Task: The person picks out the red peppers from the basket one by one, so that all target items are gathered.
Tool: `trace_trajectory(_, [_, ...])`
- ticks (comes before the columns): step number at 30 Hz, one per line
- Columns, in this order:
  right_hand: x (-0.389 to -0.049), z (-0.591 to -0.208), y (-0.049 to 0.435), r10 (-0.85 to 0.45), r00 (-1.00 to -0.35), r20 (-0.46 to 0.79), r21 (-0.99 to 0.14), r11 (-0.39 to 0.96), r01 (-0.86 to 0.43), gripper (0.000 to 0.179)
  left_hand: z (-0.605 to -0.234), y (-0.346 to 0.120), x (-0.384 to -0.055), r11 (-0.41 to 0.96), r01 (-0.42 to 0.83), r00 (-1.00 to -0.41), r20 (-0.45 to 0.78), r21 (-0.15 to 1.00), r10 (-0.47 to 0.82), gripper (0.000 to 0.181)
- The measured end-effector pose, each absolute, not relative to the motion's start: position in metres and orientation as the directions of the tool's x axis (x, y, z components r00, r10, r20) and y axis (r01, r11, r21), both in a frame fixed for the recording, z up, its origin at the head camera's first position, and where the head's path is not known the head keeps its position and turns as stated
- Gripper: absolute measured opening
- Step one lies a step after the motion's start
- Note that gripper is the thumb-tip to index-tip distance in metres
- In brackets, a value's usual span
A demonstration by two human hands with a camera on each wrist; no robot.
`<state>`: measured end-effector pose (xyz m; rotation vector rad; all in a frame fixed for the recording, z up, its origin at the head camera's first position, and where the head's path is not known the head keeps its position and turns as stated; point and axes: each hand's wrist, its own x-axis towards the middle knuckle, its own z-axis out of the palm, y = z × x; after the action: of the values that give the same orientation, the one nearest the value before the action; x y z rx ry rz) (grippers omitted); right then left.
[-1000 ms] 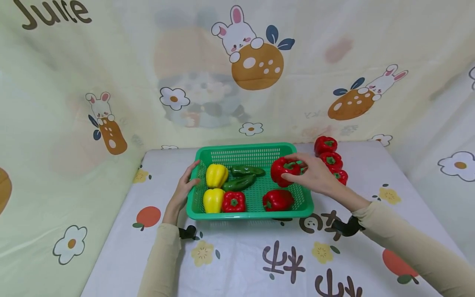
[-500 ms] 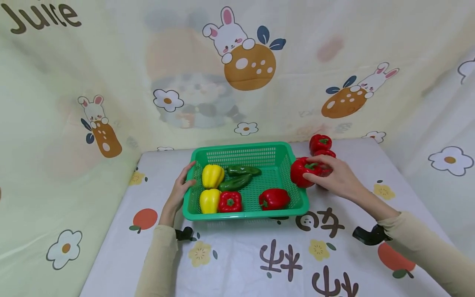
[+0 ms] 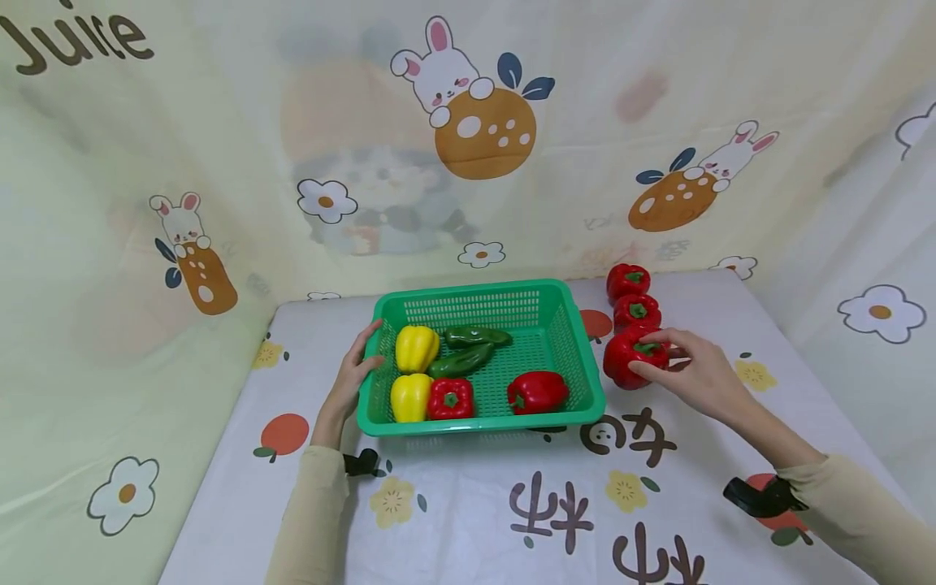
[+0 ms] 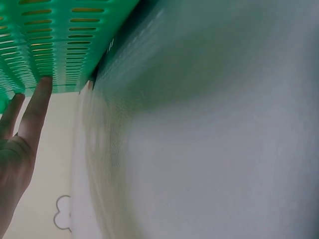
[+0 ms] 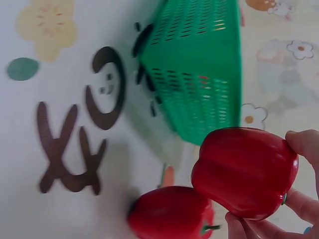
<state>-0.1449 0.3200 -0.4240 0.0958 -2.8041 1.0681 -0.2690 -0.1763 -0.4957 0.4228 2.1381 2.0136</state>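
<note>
The right hand (image 3: 695, 375) pinches a red bell pepper (image 3: 633, 358) by fingertips, held just right of the green basket (image 3: 581, 357), next to two more red peppers (image 3: 636, 310) behind it. Whether the pepper rests on the table is unclear. Another pepper behind the hand is mostly hidden. The left hand (image 3: 353, 377), fingers straight, presses the basket's left wall.
</note>
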Motion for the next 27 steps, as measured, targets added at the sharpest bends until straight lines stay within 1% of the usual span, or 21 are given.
trace_trajectory(13, [-0.13, -0.464, 0.337, 0.044, -0.992, 0.115, -0.617, 0.786, -0.036, 0.054, -0.495, -0.176, -0.267, 0.042, 0.098, -0.942, 0.079, 0.994, 0.326, 0.063])
trace_trajectory(27, [-0.128, -0.478, 0.344, 0.07, -0.994, 0.079, -0.605, 0.796, 0.008, 0.055, -0.495, -0.176, -0.268, 0.044, 0.096, -0.942, 0.076, 0.994, 0.328, 0.063])
